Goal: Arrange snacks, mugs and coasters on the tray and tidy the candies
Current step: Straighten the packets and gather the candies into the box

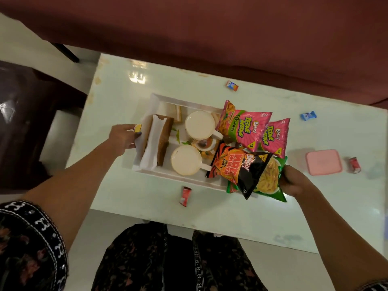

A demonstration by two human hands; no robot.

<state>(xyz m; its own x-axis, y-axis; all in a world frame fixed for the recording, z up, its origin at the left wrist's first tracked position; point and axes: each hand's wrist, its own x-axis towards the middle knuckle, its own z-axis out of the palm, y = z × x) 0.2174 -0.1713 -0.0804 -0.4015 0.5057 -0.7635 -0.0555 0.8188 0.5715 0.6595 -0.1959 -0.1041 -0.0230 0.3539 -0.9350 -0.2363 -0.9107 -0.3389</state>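
We're in a home living room: a low, glossy pale worktop (210,211) sits right against a maroon sofa (231,28) running along twelve o'clock. A dark wooden side piece (25,114) stands at nine o'clock on a light tiled floor (27,45), and wrapped candies (232,85) lie scattered across the worktop.

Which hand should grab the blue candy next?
The right hand, probably. The blue candy lies on the table's right side, nearer that hand. The left hand is at the tray's far left edge. The right would first have to release the green snack packet.
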